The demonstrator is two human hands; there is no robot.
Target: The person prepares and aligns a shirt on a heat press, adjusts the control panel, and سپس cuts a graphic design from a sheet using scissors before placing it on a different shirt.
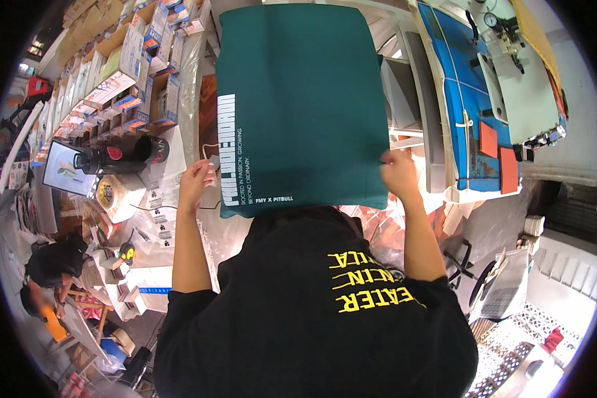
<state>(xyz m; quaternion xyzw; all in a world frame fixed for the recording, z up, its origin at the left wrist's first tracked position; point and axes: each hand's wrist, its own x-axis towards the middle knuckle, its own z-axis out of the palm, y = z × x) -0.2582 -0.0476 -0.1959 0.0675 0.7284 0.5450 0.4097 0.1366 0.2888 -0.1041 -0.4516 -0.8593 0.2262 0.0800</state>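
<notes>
A dark green fabric panel or garment (298,99) lies smooth and flat over a roughly rectangular form in front of me. White lettering runs along its left side and near edge. My left hand (198,178) is just beside its left edge, with curled fingers slightly apart and nothing visible in them. At the right edge, my right hand (399,174) is closed, its thumb and fingers pinching the fabric's border; the hand is slightly blurred. What lies beneath the green fabric is hidden.
On the left are stacked cardboard boxes (123,63), a lit tablet (68,167), dark cylindrical containers (113,154) and a tape roll (105,192). A blue-topped machine (467,99) with orange pads stands right. Another person (56,265) bends at lower left.
</notes>
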